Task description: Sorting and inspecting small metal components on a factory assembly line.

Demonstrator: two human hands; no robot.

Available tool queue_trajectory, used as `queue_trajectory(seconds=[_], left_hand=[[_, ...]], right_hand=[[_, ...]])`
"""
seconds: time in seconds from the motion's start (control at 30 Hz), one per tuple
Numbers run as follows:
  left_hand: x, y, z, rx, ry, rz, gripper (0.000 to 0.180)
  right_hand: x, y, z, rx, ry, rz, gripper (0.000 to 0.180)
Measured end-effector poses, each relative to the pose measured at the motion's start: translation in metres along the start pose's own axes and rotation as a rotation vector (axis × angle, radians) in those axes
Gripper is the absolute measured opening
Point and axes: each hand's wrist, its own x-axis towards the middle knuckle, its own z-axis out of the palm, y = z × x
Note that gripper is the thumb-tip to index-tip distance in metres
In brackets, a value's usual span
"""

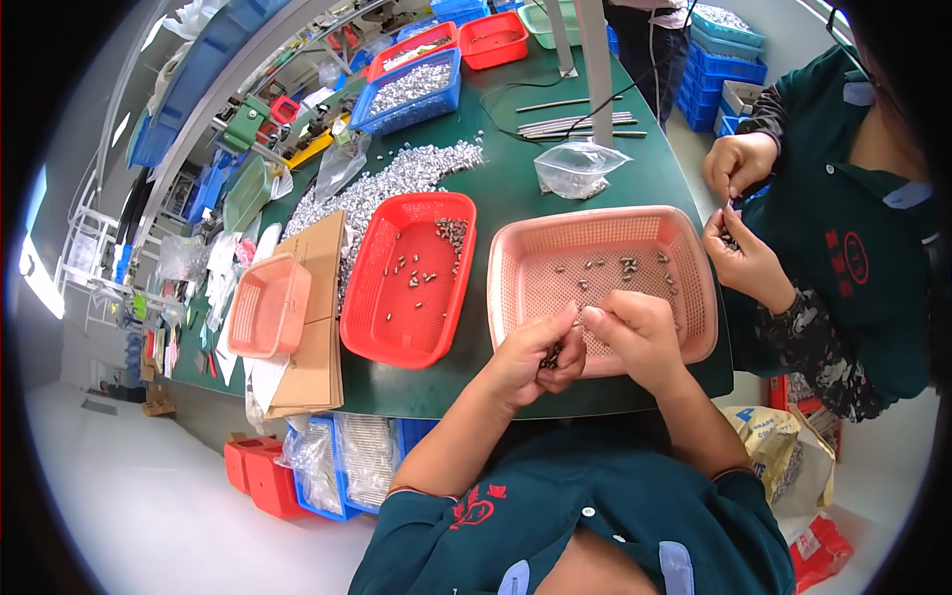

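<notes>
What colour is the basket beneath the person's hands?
The basket is pale pink, a slightly peachy shade, seen best in the head view.

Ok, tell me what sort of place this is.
Likely a factory workshop: a heap of small silvery parts on a green tabletop, near a rectangular pink plastic basket, and stacked blue plastic crates.

The green counter point(650, 183) carries a red basket point(426, 325), with metal parts point(426, 164) behind it, cardboard point(322, 342) left, large pink basket point(595, 228) right.
</notes>
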Motion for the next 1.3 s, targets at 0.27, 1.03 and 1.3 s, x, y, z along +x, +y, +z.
queue_trajectory(seconds=[0.27,1.03,1.3], left_hand=[[-0.001,0.007,0.004,-0.1,0.046,-0.055,0.049],[-0.033,0.019,-0.016,-0.139,0.118,0.137,0.04],[-0.053,0.044,-0.067,-0.347,0.573,0.385,0.054]], right_hand=[[-0.005,0.017,0.002,0.132,0.0,0.139,0.023],[-0.004,0.011,0.008,0.571,0.039,0.424,0.021],[-0.015,0.018,0.007,0.607,0.068,0.464,0.02]])
